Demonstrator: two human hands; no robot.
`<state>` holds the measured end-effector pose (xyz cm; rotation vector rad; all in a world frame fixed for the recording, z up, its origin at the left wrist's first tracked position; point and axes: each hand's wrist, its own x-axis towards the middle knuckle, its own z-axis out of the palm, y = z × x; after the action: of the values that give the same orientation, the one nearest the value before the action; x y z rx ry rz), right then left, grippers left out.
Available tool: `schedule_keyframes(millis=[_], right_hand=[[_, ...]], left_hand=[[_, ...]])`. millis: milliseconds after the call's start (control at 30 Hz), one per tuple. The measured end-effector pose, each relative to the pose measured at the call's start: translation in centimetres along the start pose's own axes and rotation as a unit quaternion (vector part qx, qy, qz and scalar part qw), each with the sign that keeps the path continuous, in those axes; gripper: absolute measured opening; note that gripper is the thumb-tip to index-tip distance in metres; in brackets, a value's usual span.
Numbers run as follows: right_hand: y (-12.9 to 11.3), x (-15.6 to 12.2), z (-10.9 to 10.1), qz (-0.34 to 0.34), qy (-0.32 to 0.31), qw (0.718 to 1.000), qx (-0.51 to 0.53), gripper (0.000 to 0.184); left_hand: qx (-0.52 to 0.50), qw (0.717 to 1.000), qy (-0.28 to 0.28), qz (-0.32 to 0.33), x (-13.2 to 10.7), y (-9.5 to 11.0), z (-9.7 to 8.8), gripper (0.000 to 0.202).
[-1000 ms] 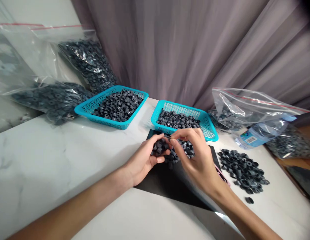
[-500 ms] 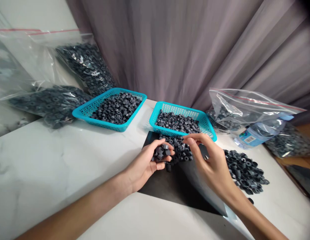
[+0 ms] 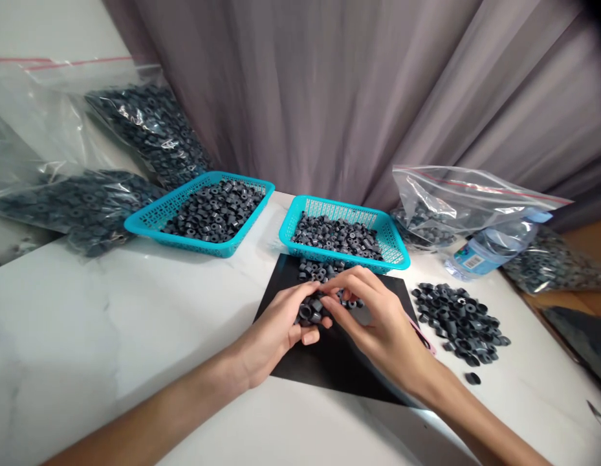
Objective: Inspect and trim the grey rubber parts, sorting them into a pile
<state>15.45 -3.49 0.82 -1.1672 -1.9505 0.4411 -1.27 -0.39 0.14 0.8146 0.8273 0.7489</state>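
Cupped in my left hand [image 3: 275,333] are several small dark grey ring-shaped plastic pieces [image 3: 310,310]. My right hand [image 3: 378,317] reaches over them, thumb and forefinger pinched together at the upper edge of the handful. Whatever is between those fingertips is hidden. Both hands are above a black mat [image 3: 329,369]. More grey pieces [image 3: 307,270] lie on the mat behind my hands, partly covered by them. Just beyond stands a turquoise basket [image 3: 402,252] part-filled with the same kind of pieces.
Another turquoise basket [image 3: 140,223] of pieces stands to the left, near bulging clear zip bags [image 3: 154,129]. A loose pile of dark cap-like pieces [image 3: 460,323] lies on the right. Behind it are a water bottle [image 3: 494,249] and another zip bag [image 3: 426,220]. A pink-edged object [image 3: 429,342] shows beside my right hand.
My right hand has moved left and down, from apart to touching the handful in my left hand. The whole view has shifted slightly, uncovering the pink-edged object.
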Motion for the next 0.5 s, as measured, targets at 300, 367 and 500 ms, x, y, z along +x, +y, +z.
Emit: schedule_keyframes(millis=[300, 367, 500], right_hand=[[-0.06, 0.12, -0.43, -0.005, -0.030, 0.999, 0.016, 0.019], [-0.05, 0.11, -0.54, -0.011, -0.032, 0.999, 0.015, 0.019], [0.00, 0.04, -0.67, -0.016, -0.033, 0.999, 0.024, 0.019]], left_hand=[[-0.012, 1.000, -0.005, 0.004, -0.37, 0.10, 0.33, 0.019], [-0.016, 1.000, 0.006, -0.001, -0.36, 0.07, 0.39, 0.018], [-0.028, 1.000, 0.010, -0.007, -0.43, 0.10, 0.43, 0.016]])
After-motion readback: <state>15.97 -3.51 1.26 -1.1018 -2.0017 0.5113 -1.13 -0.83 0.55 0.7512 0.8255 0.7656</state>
